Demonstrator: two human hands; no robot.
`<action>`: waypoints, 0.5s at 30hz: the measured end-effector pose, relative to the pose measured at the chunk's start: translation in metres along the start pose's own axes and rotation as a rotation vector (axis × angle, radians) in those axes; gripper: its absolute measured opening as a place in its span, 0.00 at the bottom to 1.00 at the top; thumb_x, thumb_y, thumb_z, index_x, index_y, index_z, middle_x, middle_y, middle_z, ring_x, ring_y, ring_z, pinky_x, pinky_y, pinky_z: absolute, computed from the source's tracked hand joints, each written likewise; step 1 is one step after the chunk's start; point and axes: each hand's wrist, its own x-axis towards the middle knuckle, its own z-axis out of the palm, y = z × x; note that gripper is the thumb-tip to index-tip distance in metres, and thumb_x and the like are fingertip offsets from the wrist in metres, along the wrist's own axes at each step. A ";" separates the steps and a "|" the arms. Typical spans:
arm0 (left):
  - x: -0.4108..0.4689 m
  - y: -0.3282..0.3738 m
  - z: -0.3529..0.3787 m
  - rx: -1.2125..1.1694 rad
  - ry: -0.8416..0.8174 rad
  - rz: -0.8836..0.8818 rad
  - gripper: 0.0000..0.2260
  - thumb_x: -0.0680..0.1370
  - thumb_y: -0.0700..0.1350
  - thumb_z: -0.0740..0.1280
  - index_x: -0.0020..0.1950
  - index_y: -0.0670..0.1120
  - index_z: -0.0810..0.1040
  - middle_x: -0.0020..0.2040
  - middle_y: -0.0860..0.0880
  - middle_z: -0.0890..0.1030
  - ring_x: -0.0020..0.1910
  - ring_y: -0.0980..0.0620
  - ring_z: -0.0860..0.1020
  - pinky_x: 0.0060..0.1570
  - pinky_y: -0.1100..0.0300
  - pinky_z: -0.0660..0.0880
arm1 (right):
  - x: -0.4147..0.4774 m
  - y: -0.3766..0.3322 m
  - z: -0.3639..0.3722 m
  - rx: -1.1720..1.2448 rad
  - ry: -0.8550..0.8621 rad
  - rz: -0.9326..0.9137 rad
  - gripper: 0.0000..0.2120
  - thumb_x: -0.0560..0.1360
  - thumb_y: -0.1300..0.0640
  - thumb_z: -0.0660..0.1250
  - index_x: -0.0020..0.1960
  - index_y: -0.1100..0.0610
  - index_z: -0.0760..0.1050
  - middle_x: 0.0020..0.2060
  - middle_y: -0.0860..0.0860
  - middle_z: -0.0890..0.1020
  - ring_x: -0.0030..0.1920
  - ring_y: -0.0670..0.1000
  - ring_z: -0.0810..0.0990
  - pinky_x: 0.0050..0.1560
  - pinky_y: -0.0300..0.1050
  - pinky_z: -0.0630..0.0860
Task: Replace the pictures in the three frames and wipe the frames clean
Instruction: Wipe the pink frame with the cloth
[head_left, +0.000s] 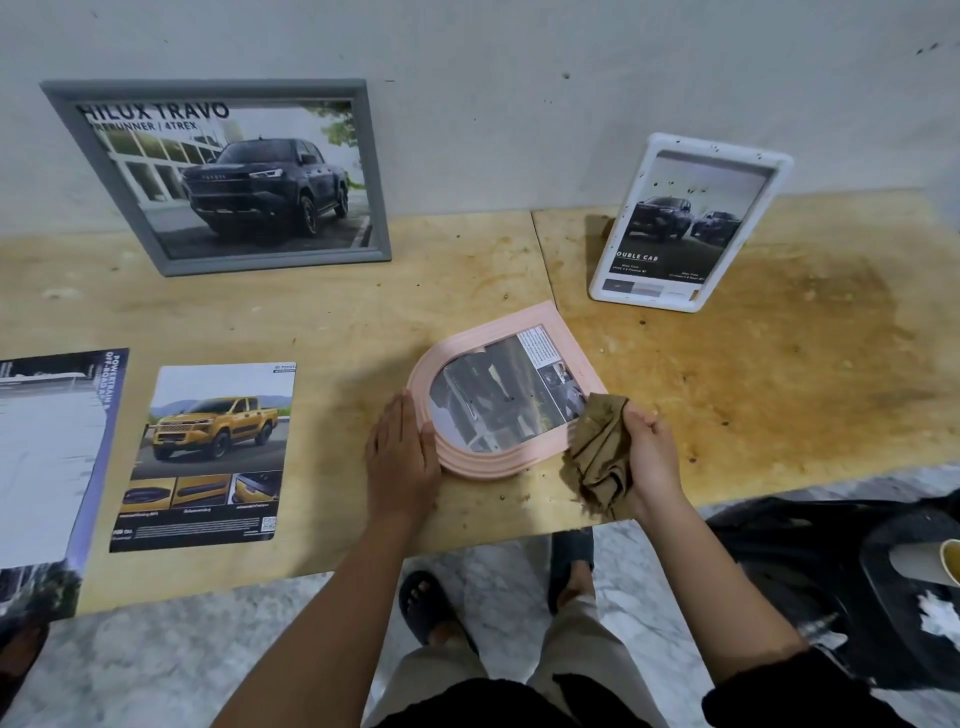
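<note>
Lying flat mid-bench (322, 312), pink arched frame (563, 358), photo inside blurry. Left hand (402, 457) flat on its curved end, fingers together. Right hand (649, 447) clamped on brown cloth (597, 457) touching frame's corner. Grey frame (374, 171), white frame (691, 223) lean on wall; left poster (47, 457) cut off.

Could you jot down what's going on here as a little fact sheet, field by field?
Setting: wooden table against a plain wall
Left hand: flat, pressing the arched end of the pink frame, which lies flat on the table
Right hand: fingers closed on a brown cloth at the pink frame's corner
Grey frame: leans on the wall, dark truck picture inside
White frame: stands upright, spotted with specks
Loose prints: yellow truck sheet and a larger sheet, both flat on the table
</note>
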 end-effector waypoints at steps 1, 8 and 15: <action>0.000 0.000 0.000 -0.001 0.000 -0.003 0.29 0.78 0.54 0.44 0.73 0.39 0.63 0.72 0.42 0.66 0.71 0.44 0.64 0.69 0.51 0.59 | 0.000 0.000 -0.001 -0.155 0.045 -0.186 0.08 0.80 0.51 0.59 0.46 0.55 0.68 0.39 0.55 0.76 0.38 0.53 0.74 0.38 0.46 0.70; 0.000 0.003 0.000 0.000 0.010 0.000 0.29 0.78 0.55 0.43 0.74 0.40 0.62 0.73 0.42 0.66 0.72 0.45 0.63 0.69 0.51 0.58 | -0.008 0.025 0.006 -1.145 -0.060 -0.800 0.07 0.80 0.52 0.54 0.45 0.49 0.67 0.39 0.47 0.76 0.41 0.51 0.71 0.45 0.47 0.62; 0.002 0.001 0.001 0.041 0.005 -0.002 0.30 0.78 0.56 0.41 0.75 0.42 0.59 0.74 0.44 0.63 0.73 0.48 0.60 0.71 0.54 0.54 | -0.006 0.040 0.007 -1.226 -0.146 -0.892 0.10 0.79 0.53 0.53 0.50 0.54 0.72 0.43 0.50 0.79 0.47 0.54 0.74 0.43 0.46 0.57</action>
